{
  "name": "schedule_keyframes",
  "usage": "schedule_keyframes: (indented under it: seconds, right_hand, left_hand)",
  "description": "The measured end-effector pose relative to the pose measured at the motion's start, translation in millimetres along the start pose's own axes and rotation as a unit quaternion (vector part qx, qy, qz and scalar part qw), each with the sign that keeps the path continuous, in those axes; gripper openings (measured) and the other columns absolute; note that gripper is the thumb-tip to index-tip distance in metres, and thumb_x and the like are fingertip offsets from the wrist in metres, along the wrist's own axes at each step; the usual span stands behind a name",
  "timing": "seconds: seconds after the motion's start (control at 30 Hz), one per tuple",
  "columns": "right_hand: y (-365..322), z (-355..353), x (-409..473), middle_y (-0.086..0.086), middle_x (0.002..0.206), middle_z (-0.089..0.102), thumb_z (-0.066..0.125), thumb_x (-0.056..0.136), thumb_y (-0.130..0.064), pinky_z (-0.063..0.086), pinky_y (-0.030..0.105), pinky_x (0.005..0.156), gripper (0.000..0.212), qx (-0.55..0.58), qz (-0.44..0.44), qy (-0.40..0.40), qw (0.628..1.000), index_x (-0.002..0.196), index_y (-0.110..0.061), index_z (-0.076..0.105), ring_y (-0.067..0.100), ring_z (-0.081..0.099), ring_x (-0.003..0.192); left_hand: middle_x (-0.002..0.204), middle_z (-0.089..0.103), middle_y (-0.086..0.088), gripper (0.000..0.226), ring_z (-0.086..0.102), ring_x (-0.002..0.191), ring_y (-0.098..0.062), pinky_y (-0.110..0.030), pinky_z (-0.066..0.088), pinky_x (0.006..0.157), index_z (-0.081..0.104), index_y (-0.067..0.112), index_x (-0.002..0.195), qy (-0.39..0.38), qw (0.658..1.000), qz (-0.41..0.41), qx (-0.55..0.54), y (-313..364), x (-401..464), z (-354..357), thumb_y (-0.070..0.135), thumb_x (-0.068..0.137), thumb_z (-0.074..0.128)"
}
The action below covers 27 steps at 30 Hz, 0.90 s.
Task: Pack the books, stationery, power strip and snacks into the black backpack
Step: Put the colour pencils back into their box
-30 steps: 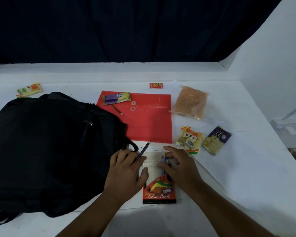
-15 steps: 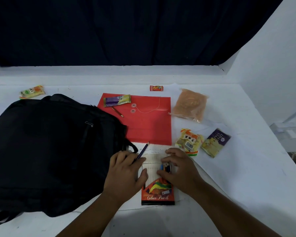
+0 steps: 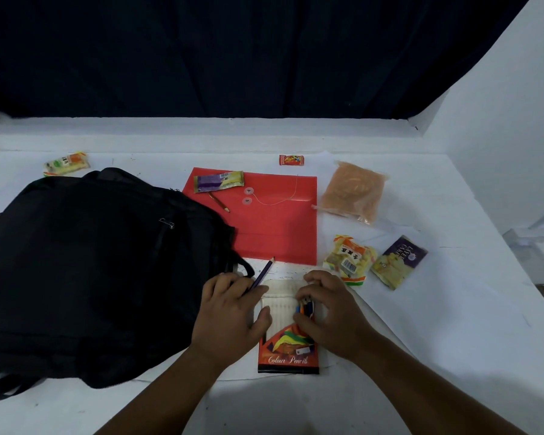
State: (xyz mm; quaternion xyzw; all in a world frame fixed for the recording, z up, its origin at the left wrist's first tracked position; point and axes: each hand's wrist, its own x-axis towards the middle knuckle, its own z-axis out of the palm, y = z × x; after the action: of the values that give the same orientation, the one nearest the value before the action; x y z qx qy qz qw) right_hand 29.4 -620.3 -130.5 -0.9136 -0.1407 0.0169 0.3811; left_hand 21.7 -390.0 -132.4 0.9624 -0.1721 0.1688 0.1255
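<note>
The right hand (image 3: 328, 312) is curling its fingers around a small bunch of coloured pencils (image 3: 304, 307), pinching them at the open mouth of the flat orange-and-black cardboard colour pencil box (image 3: 288, 346). The left hand (image 3: 231, 312) is pressing its thumb on the box's white inner tray (image 3: 278, 301) while its fingers are pinching a slim dark purple pencil (image 3: 263, 273), tip pointing away toward the red plastic document envelope (image 3: 264, 221). The box's long axis is running toward the person, so the bunch probably needs sliding in along that line; the right hand is nearer the opening. The large black fabric backpack (image 3: 91, 271) is lying just left of the left hand, apparently closed. Snack packets (image 3: 349, 260) are lying near the right hand on the white table (image 3: 453, 324).
</note>
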Motion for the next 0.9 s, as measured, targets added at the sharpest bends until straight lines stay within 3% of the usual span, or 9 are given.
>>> schedule_keyframes:
  seconds: [0.13,0.23,0.37,0.47,0.5,0.57,0.73,0.83,0.9]
  right_hand:
    - [2.3,0.3,-0.3,-0.019,0.126,0.045,0.077,0.079,-0.035,0.035,-0.001,0.087,0.025,0.013,-0.008,0.002,1.0,0.101,-0.029,0.068,-0.009,0.038,0.122]
    - [3.1,-0.8,1.7,-0.018,0.126,0.049,0.075,0.081,-0.034,0.039,0.001,0.087,0.027,0.034,-0.003,0.012,0.999,0.107,-0.027,0.068,-0.007,0.043,0.121]
    - [6.2,-2.4,4.6,-0.013,0.121,0.056,0.069,0.083,-0.031,0.04,0.008,0.094,0.029,0.055,-0.01,0.03,0.998,0.11,-0.023,0.068,-0.001,0.05,0.117]
    - [7.3,-2.8,4.4,-0.013,0.117,0.059,0.069,0.083,-0.029,0.044,0.01,0.092,0.026,0.069,-0.009,0.05,0.996,0.108,-0.022,0.068,-0.001,0.052,0.114]
    - [6.5,-2.9,4.5,-0.013,0.116,0.059,0.069,0.083,-0.03,0.045,0.012,0.091,0.025,0.075,-0.007,0.054,0.996,0.107,-0.023,0.068,0.0,0.053,0.113]
    - [4.3,-2.2,5.3,-0.015,0.114,0.06,0.064,0.086,-0.037,0.048,0.015,0.089,0.024,0.088,0.0,0.062,0.994,0.105,-0.023,0.07,0.002,0.056,0.111]
    - [-0.2,-0.5,8.3,-0.019,0.115,0.059,0.055,0.086,-0.058,0.053,0.02,0.081,0.045,0.084,0.036,0.062,0.994,0.099,-0.021,0.077,0.001,0.057,0.109]
    - [-1.5,1.3,10.6,-0.018,0.111,0.061,0.068,0.089,-0.038,0.053,0.017,0.077,0.021,0.085,0.052,0.076,0.992,0.09,-0.018,0.075,0.0,0.059,0.103]
    - [-5.8,-0.5,10.8,-0.016,0.104,0.065,0.066,0.092,-0.027,0.055,0.018,0.074,0.01,0.126,0.091,0.089,0.984,0.094,-0.018,0.071,0.002,0.062,0.097]
  left_hand:
    - [0.098,0.064,0.012,0.039,0.053,0.107,-0.016,-0.036,0.031,0.098,0.076,0.028,0.109,-0.016,0.999,-0.032,-0.021,3.8,1.3,-0.6,0.05,0.085,0.055]
    - [0.096,0.066,0.02,0.034,0.053,0.105,-0.01,-0.034,0.031,0.099,0.076,0.031,0.109,0.01,0.99,-0.076,-0.115,8.9,8.1,-3.5,0.045,0.093,0.05]
    - [0.084,0.063,0.032,0.032,0.059,0.088,0.001,-0.051,0.042,0.097,0.073,0.033,0.113,0.039,0.97,-0.086,-0.223,15.0,14.2,-10.0,0.027,0.099,0.046]
    - [0.082,0.064,0.027,0.038,0.055,0.094,0.007,-0.035,0.015,0.119,0.055,0.042,0.132,0.018,0.975,-0.077,-0.208,27.2,8.6,-13.6,0.031,0.098,0.042]
    - [0.079,0.062,0.025,0.042,0.053,0.095,0.009,-0.028,0.006,0.12,0.046,0.043,0.138,0.01,0.976,-0.077,-0.202,30.0,5.8,-12.9,0.033,0.097,0.043]
    - [0.076,0.061,0.023,0.046,0.052,0.101,0.011,-0.028,-0.001,0.12,0.039,0.043,0.14,-0.016,0.977,-0.076,-0.197,31.7,0.5,-7.1,0.037,0.096,0.052]
    - [0.087,0.064,0.026,0.02,0.056,0.101,0.008,-0.041,0.004,0.122,0.066,0.036,0.109,-0.007,0.981,-0.032,-0.189,28.4,-5.6,5.7,0.039,0.089,0.066]
    - [0.094,0.064,0.025,0.026,0.056,0.105,0.008,-0.042,0.006,0.122,0.068,0.036,0.114,0.01,0.978,-0.028,-0.207,26.2,-8.6,7.7,0.045,0.09,0.064]
    - [0.108,0.064,0.024,0.034,0.052,0.117,0.004,-0.042,0.008,0.122,0.067,0.034,0.121,0.013,0.98,-0.017,-0.196,23.7,-10.9,7.0,0.051,0.092,0.062]
